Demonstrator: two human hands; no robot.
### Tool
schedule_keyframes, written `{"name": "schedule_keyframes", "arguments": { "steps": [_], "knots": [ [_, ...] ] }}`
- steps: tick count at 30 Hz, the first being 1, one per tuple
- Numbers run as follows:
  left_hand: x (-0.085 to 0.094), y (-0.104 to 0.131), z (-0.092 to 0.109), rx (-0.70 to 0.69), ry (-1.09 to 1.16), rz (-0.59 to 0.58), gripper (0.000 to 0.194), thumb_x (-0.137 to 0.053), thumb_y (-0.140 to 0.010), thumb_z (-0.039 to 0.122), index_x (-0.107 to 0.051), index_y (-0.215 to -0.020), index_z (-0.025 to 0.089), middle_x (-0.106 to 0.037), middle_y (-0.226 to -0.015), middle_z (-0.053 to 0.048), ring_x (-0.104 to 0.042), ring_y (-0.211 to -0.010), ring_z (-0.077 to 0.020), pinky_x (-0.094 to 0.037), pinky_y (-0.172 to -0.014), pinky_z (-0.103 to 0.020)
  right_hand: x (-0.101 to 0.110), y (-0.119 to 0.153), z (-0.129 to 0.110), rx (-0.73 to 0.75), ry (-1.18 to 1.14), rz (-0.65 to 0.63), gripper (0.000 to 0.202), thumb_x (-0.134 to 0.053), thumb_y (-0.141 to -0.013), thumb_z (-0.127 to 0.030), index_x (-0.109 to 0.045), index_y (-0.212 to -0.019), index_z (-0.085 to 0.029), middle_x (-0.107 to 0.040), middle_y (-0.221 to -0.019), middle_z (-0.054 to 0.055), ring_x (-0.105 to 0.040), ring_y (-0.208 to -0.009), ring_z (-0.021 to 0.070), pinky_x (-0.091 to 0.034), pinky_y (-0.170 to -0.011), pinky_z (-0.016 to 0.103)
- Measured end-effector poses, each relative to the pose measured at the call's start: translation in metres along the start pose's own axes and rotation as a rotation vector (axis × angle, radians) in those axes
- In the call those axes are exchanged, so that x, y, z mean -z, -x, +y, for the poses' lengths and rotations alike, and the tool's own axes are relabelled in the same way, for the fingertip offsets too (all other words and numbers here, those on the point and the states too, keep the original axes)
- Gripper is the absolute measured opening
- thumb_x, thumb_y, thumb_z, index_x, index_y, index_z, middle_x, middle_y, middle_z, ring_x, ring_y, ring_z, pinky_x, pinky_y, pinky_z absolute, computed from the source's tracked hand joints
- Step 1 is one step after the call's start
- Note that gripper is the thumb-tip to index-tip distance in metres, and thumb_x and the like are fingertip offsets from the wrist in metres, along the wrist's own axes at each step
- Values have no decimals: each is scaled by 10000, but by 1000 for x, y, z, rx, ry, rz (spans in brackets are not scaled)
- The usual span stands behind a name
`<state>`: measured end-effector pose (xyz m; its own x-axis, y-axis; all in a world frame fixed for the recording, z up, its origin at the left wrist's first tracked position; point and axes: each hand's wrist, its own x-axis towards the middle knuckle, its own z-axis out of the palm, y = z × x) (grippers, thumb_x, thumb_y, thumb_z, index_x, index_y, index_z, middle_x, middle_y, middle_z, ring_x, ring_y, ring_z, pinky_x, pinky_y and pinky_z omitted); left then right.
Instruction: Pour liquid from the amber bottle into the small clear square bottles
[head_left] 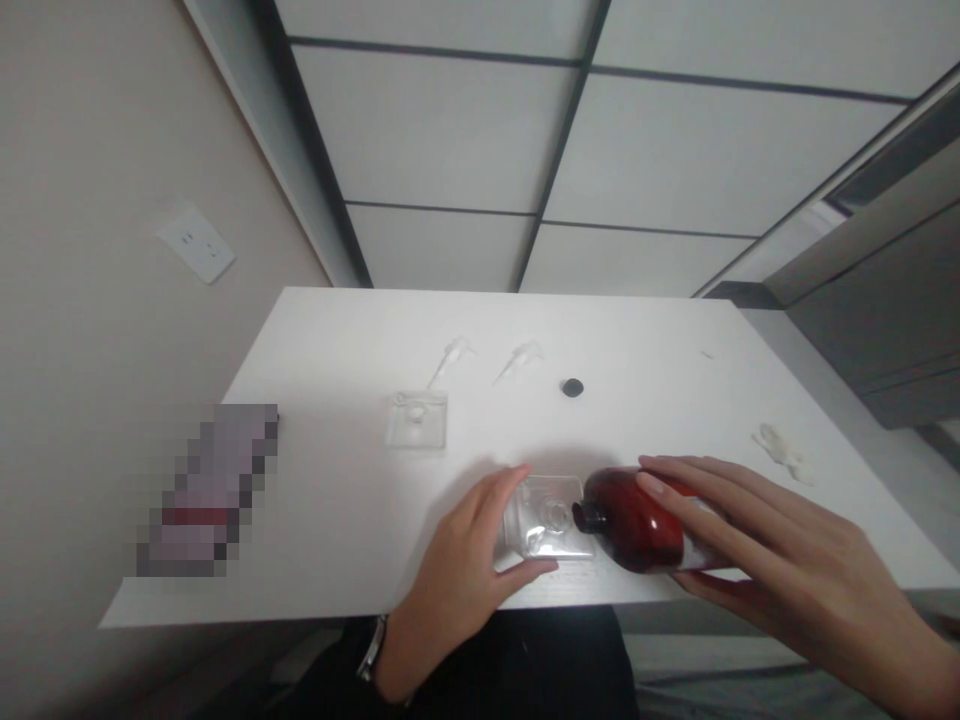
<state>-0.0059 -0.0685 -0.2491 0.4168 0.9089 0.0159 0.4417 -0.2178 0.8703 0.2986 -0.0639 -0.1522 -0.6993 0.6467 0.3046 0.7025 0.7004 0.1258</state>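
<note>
Glossy red-brown rounded bottle with dark neck and pale label (pixel 637 520): tilted nearly horizontal above white rectangular table (pixel 322 540), mouth just beside the round neck of a clear square-sided container (pixel 553 535); contents of both indistinct. Second clear square-sided container (pixel 417 425): behind, to the left. Left hand (pixel 469 555): thumb and fingers gripping the first container's sides. Right hand (pixel 784 545): wrapped around the bottle, gripping.

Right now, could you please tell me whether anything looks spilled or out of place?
No spill shows on the table. The crumpled pale item toward its right side looks stray, lying apart from the rest. The red bottle is tipped, but held in the right hand.
</note>
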Motion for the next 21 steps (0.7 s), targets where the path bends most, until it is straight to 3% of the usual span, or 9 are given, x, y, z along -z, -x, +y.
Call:
{"name": "schedule_keyframes", "arguments": {
  "steps": [21],
  "knots": [
    [2, 1, 2, 22, -7, -4, 827, -860, -914, 424, -444, -1619, 311, -593, -1627, -111, -584, -1504, -321, -481, -1275, -531, 8, -2, 2, -2, -18, -37, 744, -529, -1085, -265, -217, -1760, -294, -759, -1393, 115, -770, -1121, 325, -669, -818, 464]
  ]
}}
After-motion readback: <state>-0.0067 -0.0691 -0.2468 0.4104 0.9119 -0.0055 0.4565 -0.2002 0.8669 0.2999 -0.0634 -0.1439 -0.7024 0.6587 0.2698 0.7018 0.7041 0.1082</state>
